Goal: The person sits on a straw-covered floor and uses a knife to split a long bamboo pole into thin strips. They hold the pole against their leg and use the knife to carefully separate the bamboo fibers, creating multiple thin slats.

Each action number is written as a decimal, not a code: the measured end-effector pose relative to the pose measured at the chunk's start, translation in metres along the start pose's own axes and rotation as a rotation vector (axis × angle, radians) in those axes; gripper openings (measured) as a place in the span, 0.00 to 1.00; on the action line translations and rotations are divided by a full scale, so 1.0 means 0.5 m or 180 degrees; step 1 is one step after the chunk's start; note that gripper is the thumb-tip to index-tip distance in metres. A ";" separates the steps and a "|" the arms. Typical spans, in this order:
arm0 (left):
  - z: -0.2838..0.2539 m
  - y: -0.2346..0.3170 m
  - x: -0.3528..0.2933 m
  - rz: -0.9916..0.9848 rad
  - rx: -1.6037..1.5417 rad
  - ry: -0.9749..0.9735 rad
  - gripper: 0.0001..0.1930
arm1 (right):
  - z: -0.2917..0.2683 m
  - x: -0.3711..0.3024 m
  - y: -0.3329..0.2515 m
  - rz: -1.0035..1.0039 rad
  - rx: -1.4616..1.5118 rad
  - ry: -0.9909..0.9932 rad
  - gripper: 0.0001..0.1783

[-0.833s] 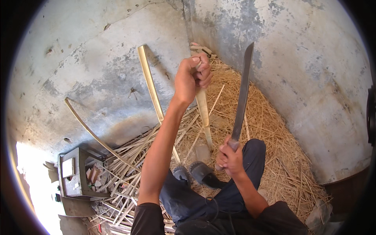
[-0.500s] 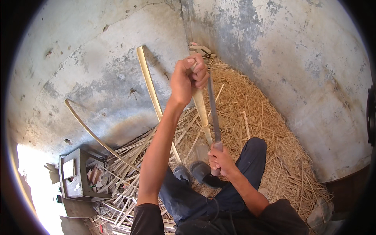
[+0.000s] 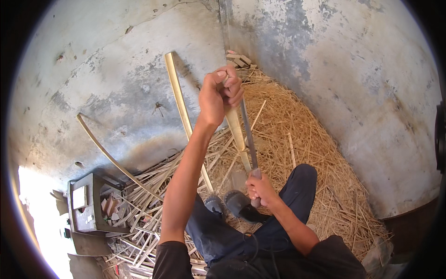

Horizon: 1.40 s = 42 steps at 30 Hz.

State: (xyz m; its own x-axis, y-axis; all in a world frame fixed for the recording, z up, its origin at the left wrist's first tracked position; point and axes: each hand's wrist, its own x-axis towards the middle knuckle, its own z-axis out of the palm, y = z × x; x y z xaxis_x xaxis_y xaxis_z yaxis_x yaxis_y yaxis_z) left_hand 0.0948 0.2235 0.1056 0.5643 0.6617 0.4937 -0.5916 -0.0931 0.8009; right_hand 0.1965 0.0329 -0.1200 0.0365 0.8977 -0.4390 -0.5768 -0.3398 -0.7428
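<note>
A heap of shavings (image 3: pixel 320 144) spreads behind and right of my pale strip (image 3: pixel 236 130). Right beside that strip slants my long knife (image 3: pixel 250 139). My left hand (image 3: pixel 218 96) is closed round the strip's top, my right hand (image 3: pixel 263 189) round the knife's handle.

Blotchy grey walls (image 3: pixel 367 102), bright light (image 3: pixel 44 218) lower left

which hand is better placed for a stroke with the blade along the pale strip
Right, probably: the right hand grips the long blade by its handle, and the blade appears close beside the pale strip. The left hand seems taken up holding that strip's upper end.
</note>
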 end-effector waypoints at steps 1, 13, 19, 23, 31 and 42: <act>-0.001 0.000 -0.003 -0.0015 0.0006 0.0018 0.19 | 0.023 -0.015 -0.034 -0.0118 0.0000 0.0011 0.09; -0.021 -0.001 0.000 0.0213 0.0054 0.0297 0.18 | -0.022 0.027 0.085 0.0264 -0.0104 -0.0013 0.08; -0.061 0.011 0.003 0.0019 0.0036 0.0265 0.14 | -0.037 0.046 0.092 0.0055 -0.0893 0.0234 0.06; -0.057 0.002 -0.005 0.0052 -0.0021 0.0292 0.16 | -0.051 0.030 0.081 -0.1203 -0.2902 0.0905 0.09; -0.063 0.009 -0.016 0.0058 -0.0017 0.0234 0.16 | -0.112 0.079 0.115 -0.0948 -0.2306 0.0618 0.05; -0.033 -0.001 -0.012 0.0079 0.0016 0.0248 0.17 | 0.009 0.018 -0.025 0.0093 -0.0674 -0.0180 0.10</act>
State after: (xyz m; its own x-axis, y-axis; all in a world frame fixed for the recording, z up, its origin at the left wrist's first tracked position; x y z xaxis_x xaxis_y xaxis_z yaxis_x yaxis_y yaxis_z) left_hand 0.0820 0.2318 0.0967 0.5029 0.7150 0.4857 -0.6017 -0.1139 0.7906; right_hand 0.2001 0.0466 -0.1125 -0.0270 0.8989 -0.4374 -0.3923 -0.4120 -0.8224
